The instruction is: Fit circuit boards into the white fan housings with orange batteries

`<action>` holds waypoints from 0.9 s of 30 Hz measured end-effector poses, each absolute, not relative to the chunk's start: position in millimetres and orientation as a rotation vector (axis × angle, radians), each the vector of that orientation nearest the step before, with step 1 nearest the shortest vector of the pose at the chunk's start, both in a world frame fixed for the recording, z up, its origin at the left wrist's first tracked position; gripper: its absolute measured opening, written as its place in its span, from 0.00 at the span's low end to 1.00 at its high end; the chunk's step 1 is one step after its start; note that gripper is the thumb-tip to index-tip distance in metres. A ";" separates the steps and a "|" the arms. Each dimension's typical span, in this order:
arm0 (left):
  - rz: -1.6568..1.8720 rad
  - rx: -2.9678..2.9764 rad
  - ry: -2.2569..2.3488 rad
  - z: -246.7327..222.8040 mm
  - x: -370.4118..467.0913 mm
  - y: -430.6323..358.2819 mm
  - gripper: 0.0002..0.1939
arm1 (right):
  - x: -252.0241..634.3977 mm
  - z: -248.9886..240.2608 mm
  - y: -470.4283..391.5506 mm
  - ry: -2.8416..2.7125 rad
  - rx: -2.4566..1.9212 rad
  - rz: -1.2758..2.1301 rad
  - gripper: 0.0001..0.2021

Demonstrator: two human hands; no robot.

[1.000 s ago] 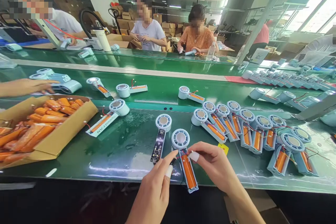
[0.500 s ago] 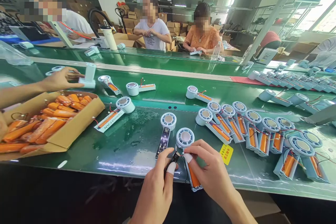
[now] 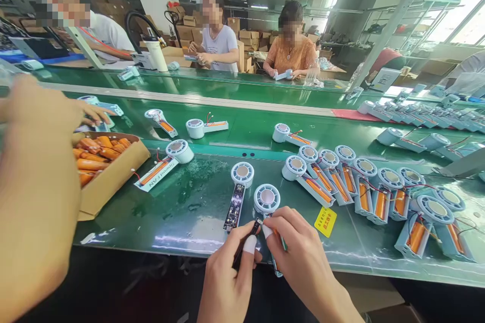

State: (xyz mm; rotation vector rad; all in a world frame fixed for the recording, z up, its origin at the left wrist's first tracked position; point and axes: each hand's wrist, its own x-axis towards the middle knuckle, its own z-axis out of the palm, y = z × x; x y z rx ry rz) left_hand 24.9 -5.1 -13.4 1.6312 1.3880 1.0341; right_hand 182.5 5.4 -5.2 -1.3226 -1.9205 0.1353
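My left hand (image 3: 231, 267) is closed on a narrow black circuit board (image 3: 246, 242), thumb on its near side. My right hand (image 3: 297, 252) pinches a small wire connector at the board's upper end; the fingertips mostly hide it. White covers sit on both thumbs. Just beyond and partly under my hands lies a pale-blue fan unit (image 3: 267, 199), its round head uppermost and its handle largely hidden. To its left, another fan (image 3: 242, 175) has a black circuit board (image 3: 234, 207) lying along its handle.
Several open-handled fans with orange batteries (image 3: 364, 197) crowd the right side by a yellow card (image 3: 325, 221). A cardboard box (image 3: 113, 176) of wrapped orange batteries stands left, behind another person's blurred arm (image 3: 34, 186). Single fans (image 3: 195, 128) lie farther back; co-workers sit opposite.
My hands have drawn slightly closer together at the board's end. Another person's arm has swung in across the box at left, and a hand there has lowered a fan part onto the table.
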 end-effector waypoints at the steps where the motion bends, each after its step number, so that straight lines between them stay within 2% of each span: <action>1: 1.079 1.683 1.391 -15.3 24.6 -5.5 0.15 | 181.6 -5.1 5.2 -1.946 -1.316 0.079 0.10; 4: 1.188 1.807 1.396 -17.9 23.4 -4.2 0.14 | 181.4 -5.2 6.2 -1.986 -1.298 0.014 0.11; 8: 1.132 1.816 1.358 -17.6 21.4 -0.8 0.14 | 185.2 -5.2 8.6 -1.969 -1.293 0.142 0.09; 14: 1.196 2.014 1.291 -15.4 18.7 3.3 0.15 | 187.0 2.0 7.2 -2.066 -1.352 0.073 0.10; 22: 0.981 1.784 1.224 -4.2 8.2 12.3 0.14 | 198.3 0.2 14.9 -1.951 -1.276 0.626 0.14; 27: 0.851 1.661 1.214 -4.6 5.3 16.9 0.15 | 197.3 4.7 17.8 -1.863 -1.293 0.735 0.11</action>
